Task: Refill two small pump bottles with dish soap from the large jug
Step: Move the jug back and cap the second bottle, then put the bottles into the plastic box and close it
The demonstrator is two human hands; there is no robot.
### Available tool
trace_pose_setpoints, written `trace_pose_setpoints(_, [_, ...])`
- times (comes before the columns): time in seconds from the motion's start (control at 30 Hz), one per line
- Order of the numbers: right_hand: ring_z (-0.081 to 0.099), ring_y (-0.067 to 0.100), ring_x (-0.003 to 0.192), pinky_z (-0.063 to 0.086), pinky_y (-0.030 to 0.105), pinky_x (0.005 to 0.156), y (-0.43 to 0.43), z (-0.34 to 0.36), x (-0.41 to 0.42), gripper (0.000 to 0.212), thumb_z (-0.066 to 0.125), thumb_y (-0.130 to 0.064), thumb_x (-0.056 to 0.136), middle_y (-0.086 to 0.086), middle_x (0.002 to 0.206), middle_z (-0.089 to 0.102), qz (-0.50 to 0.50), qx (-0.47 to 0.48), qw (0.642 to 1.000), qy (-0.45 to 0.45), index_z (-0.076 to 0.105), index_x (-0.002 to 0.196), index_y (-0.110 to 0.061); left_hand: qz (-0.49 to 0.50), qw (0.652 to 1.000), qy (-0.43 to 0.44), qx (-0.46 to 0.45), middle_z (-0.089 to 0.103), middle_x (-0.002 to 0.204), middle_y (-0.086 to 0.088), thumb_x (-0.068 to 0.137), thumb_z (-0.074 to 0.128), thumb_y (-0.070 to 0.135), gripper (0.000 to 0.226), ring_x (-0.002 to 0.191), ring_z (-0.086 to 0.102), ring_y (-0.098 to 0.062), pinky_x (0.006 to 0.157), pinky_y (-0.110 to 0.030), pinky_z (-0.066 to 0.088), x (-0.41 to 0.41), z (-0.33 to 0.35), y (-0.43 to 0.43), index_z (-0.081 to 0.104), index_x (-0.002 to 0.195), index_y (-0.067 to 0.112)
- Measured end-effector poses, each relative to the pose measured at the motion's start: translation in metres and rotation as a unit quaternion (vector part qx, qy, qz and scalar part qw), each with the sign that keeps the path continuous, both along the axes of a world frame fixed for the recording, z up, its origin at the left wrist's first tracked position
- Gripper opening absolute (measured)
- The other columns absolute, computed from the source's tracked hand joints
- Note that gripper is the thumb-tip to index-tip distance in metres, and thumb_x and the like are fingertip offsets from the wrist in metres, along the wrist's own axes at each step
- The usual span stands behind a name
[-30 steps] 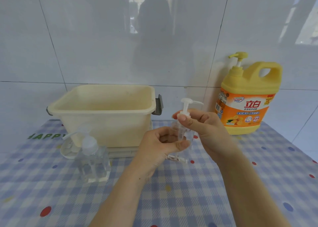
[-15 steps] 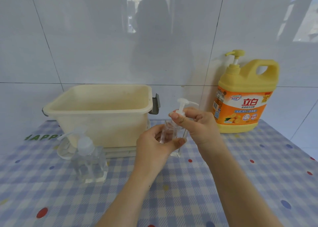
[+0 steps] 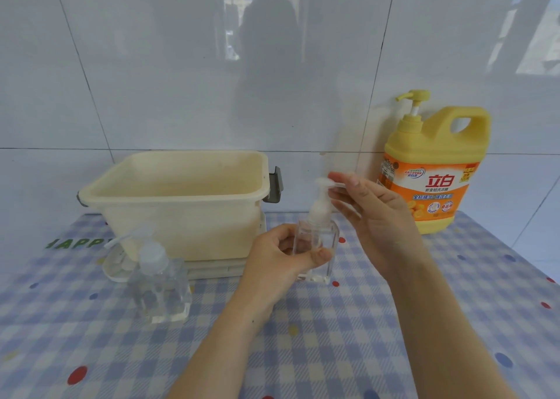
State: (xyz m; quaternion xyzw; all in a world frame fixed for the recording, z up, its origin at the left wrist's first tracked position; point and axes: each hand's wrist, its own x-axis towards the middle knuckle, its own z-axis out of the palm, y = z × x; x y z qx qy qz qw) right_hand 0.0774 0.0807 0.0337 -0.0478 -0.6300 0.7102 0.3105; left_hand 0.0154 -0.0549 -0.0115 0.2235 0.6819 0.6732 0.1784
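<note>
A small clear pump bottle (image 3: 318, 241) with a white pump head stands upright at the middle of the table, its base at the cloth. My left hand (image 3: 278, 259) grips its body from the left, thumb across the front. My right hand (image 3: 375, 217) is just to its right with the fingers stretched out, the fingertips at the pump's spout. The second clear pump bottle (image 3: 160, 289) stands alone on the left. Against the wall at the back right is the large yellow dish soap jug (image 3: 436, 168), with an orange label and its pump on.
A cream plastic basin (image 3: 181, 198) on a flat base fills the back middle, next to the held bottle. A small white dish (image 3: 113, 267) lies by its left corner. A blue checked cloth (image 3: 363, 338) covers the table; tiled wall behind.
My right hand has let go of the pump collar and spread its fingers. The bottle has come from a raised tilt to upright, lower at the cloth.
</note>
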Motion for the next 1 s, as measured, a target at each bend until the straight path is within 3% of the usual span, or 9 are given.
trace_pose_setpoints(0.23, [0.066,0.009,0.084,0.047,0.026,0.086,0.001,-0.001,-0.002,0.029,0.067,-0.045,0.065,-0.004,0.082,0.073,0.015,-0.023,1.0,-0.001,0.08,0.08,-0.024,-0.021,1.0,-0.011,-0.012,0.078,0.094,0.005,0.068,0.087,0.021,0.034,0.088,0.072,-0.006,0.062,-0.012,0.051,0.0,-0.001,-0.001,0.072,0.098,0.022])
trace_pose_setpoints(0.4, [0.066,0.009,0.089,0.048,0.027,0.089,-0.003,0.003,-0.001,0.039,0.064,-0.05,0.067,-0.002,0.096,0.074,0.008,-0.035,0.999,0.008,0.078,0.089,-0.022,-0.016,1.0,-0.007,-0.008,0.078,0.094,0.005,0.066,0.087,0.022,0.034,0.089,0.072,-0.008,0.06,-0.012,0.05,0.003,0.002,-0.003,0.072,0.097,0.022])
trace_pose_setpoints(0.53, [0.066,0.002,0.087,0.049,0.024,0.087,-0.016,0.009,0.003,0.045,0.065,-0.049,0.069,-0.005,0.098,0.074,-0.01,0.036,0.999,-0.024,0.073,0.104,-0.022,0.001,1.0,0.005,-0.004,0.077,0.092,0.004,0.066,0.088,0.018,0.033,0.088,0.072,-0.011,0.062,-0.018,0.053,0.009,0.006,-0.01,0.071,0.095,0.022])
trace_pose_setpoints(0.67, [0.064,-0.003,0.079,0.049,0.014,0.069,-0.041,0.024,0.009,0.042,0.07,-0.051,0.063,-0.011,0.09,0.072,-0.079,0.1,0.991,-0.037,0.073,0.099,-0.031,0.041,0.999,0.026,0.01,0.076,0.087,0.007,0.066,0.089,0.017,0.032,0.083,0.072,-0.007,0.064,-0.018,0.056,0.015,0.007,-0.018,0.069,0.09,0.025])
trace_pose_setpoints(0.8, [0.062,0.008,0.079,0.048,0.023,0.067,-0.066,0.039,0.011,0.046,0.073,-0.057,0.066,-0.008,0.09,0.065,-0.14,0.186,0.97,-0.075,0.07,0.105,-0.032,0.119,0.991,0.065,0.004,0.072,0.082,0.003,0.066,0.088,0.02,0.026,0.078,0.067,-0.013,0.069,-0.029,0.057,0.026,0.007,-0.028,0.068,0.084,0.02])
trace_pose_setpoints(0.93, [0.063,0.007,0.077,0.051,0.026,0.071,-0.09,0.041,0.01,0.033,0.065,-0.058,0.076,-0.003,0.082,0.071,-0.143,0.127,0.979,-0.068,0.073,0.088,-0.028,0.154,0.985,0.078,0.013,0.069,0.084,0.004,0.068,0.086,0.019,0.029,0.075,0.062,-0.008,0.06,-0.014,0.048,0.039,0.011,-0.054,0.064,0.087,0.017])
trace_pose_setpoints(1.0, [0.058,0.014,0.07,0.048,0.032,0.071,-0.09,0.039,0.006,0.041,0.059,-0.052,0.087,0.011,0.08,0.07,-0.176,0.096,0.976,-0.086,0.073,0.081,-0.014,0.156,0.985,0.077,0.001,0.069,0.085,0.005,0.068,0.087,0.021,0.031,0.074,0.063,-0.003,0.059,-0.012,0.046,0.041,0.009,-0.071,0.063,0.089,0.018])
